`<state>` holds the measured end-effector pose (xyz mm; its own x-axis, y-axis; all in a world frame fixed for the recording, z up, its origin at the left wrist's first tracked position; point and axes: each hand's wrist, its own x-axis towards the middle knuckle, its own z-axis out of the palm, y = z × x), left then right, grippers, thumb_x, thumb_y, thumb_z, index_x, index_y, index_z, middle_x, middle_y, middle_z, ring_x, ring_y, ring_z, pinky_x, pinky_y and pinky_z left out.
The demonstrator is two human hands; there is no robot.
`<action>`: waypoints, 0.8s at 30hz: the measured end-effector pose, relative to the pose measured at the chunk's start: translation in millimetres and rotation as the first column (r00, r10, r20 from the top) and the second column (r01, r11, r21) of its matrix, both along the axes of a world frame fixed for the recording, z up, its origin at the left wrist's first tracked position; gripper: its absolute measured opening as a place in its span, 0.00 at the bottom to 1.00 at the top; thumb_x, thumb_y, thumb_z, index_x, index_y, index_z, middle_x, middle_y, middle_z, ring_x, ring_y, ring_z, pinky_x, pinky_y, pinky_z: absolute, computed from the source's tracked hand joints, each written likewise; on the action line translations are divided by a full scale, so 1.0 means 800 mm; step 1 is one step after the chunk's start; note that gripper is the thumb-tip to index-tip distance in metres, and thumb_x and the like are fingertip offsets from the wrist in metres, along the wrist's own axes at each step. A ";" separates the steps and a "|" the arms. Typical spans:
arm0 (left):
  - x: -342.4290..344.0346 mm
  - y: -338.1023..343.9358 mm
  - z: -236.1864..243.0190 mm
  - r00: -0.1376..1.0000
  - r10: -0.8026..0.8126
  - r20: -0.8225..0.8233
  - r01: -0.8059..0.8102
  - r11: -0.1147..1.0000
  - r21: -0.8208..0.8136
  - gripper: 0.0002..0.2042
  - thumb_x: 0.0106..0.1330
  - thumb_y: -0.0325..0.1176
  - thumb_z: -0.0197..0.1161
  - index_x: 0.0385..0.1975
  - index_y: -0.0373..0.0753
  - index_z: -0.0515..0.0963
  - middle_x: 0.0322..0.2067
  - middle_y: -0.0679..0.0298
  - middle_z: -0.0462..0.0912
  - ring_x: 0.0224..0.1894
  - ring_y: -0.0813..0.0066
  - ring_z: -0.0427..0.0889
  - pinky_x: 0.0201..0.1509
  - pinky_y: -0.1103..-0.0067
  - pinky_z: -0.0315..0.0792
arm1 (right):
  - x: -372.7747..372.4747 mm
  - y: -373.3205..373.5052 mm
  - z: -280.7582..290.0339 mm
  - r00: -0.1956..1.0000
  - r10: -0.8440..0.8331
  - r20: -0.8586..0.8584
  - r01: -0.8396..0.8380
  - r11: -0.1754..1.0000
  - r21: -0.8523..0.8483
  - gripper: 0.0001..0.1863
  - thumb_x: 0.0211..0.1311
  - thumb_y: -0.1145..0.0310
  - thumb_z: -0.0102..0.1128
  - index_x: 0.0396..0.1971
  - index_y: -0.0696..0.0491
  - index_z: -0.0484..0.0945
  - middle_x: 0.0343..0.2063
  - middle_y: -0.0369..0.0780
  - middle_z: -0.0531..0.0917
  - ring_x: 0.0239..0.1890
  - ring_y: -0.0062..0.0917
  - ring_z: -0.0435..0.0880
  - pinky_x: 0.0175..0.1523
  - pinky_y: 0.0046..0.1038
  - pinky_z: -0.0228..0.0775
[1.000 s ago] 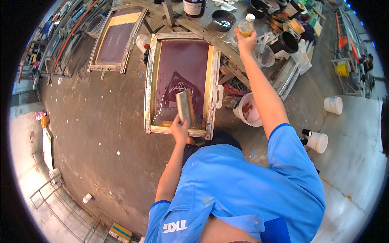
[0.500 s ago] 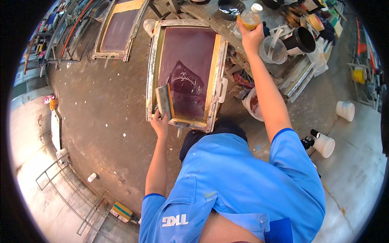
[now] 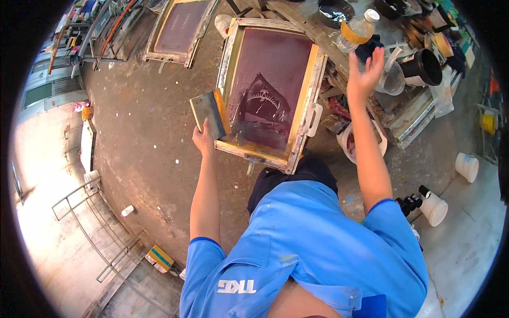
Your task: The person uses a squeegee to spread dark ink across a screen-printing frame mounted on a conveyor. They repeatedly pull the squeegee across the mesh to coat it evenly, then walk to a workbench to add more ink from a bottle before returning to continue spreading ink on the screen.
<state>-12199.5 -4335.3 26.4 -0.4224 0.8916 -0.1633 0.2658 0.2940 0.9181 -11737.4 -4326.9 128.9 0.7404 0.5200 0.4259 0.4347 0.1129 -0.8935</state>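
A screen-printing frame (image 3: 319,77) with purple mesh lies tilted in front of me. On the mesh is a dark, wet-looking patch with a pale arched design (image 3: 263,100). My left hand (image 3: 203,140) grips a squeegee (image 3: 208,112) with a wide grey-and-wood body, at the frame's lower left corner. Beyond the frame's right side, my right hand (image 3: 365,79) is raised with fingers spread and nothing in it. Just past its fingertips stands a clear plastic bottle (image 3: 356,33) with a white cap and a yellow band.
Another purple screen (image 3: 183,25) leans at the far left. Around the bottle are a black bowl (image 3: 335,12), a clear tub (image 3: 391,80) with a stick, and a black tub (image 3: 428,67). A pail (image 3: 350,144) sits under my right forearm; a white bucket (image 3: 466,167) stands far right.
My right hand has let go of the bottle and drawn back toward me. My left hand has swung the squeegee outward, over the frame's left edge. The whole view has shifted slightly.
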 end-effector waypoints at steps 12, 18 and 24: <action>-0.064 0.025 -0.079 0.920 -0.076 0.384 0.261 0.851 -0.456 0.34 0.63 0.58 0.67 0.49 0.25 0.78 0.40 0.59 0.84 0.39 0.71 0.84 0.44 0.74 0.78 | -0.123 -0.130 -0.172 0.671 -0.055 -0.739 -0.380 0.831 -0.407 0.18 0.69 0.68 0.55 0.58 0.52 0.72 0.37 0.35 0.75 0.34 0.21 0.73 0.42 0.25 0.68; -0.095 0.020 -0.045 0.873 -0.182 0.452 0.366 0.858 -0.362 0.35 0.63 0.60 0.66 0.48 0.26 0.79 0.39 0.58 0.85 0.37 0.71 0.84 0.40 0.75 0.78 | -0.131 -0.132 -0.180 0.784 -0.200 -0.588 -0.095 0.897 -0.431 0.14 0.73 0.66 0.52 0.52 0.56 0.76 0.43 0.41 0.80 0.42 0.25 0.80 0.46 0.27 0.73; -0.193 0.011 0.016 0.843 -0.300 0.446 0.460 0.832 -0.311 0.34 0.64 0.60 0.65 0.47 0.27 0.80 0.37 0.56 0.85 0.36 0.71 0.84 0.41 0.72 0.77 | -0.231 -0.187 -0.150 0.618 -0.186 -0.764 -0.064 0.957 -0.285 0.16 0.73 0.65 0.53 0.55 0.56 0.73 0.36 0.39 0.77 0.34 0.24 0.76 0.37 0.27 0.69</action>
<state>-12353.8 -4326.6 39.5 0.0995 0.7920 -0.6023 0.1044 0.5937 0.7979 -11922.6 -4476.3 8.8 0.7583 0.4552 -0.4667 -0.4385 -0.1736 -0.8818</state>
